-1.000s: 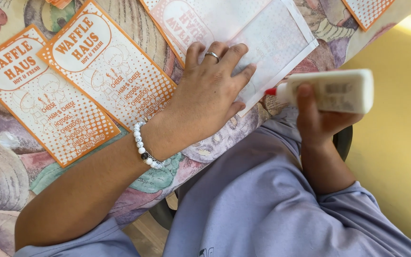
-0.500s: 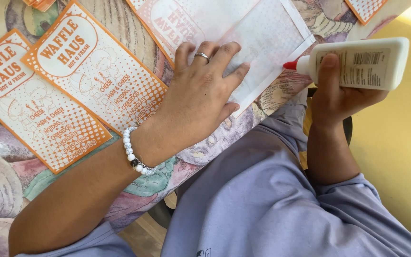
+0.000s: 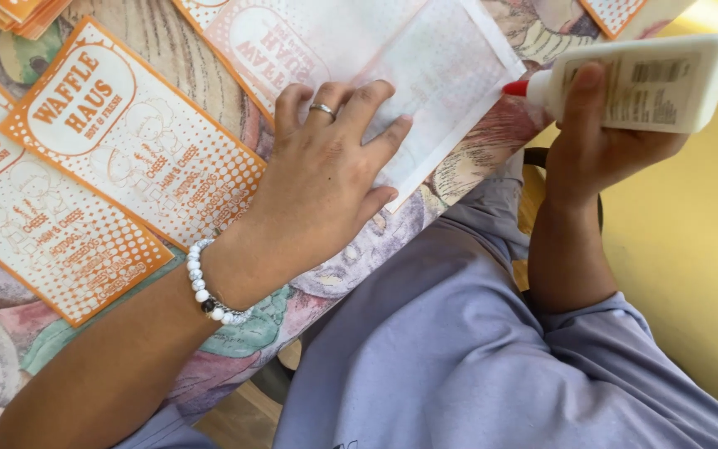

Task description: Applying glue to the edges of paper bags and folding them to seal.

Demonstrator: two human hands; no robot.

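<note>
A table [image 3: 10, 349] under a soft cloth printed with faded flowers and leaves fills the upper left of the view, and a smooth yellow floor [image 3: 691, 274] lies off its right edge. The left hand [image 3: 326, 187] rests flat on the cloth with its fingers spread and open, gripping nothing; its fingertips press the near edge of a thin, whitish sheet of paper [image 3: 450, 75] with a faint dotted print. A silver ring sits on one finger, and a bracelet [image 3: 209, 291] of round white beads circles the wrist. Just left of that hand lie two stiff orange and white cards [image 3: 126, 158], rectangular and set slanted side by side. The right hand [image 3: 600, 141] is closed around a white plastic glue bottle [image 3: 641, 83], held on its side past the table edge, its red tip just beside the sheet's right corner. Grey-blue fabric covers the person's lap below both hands.
</note>
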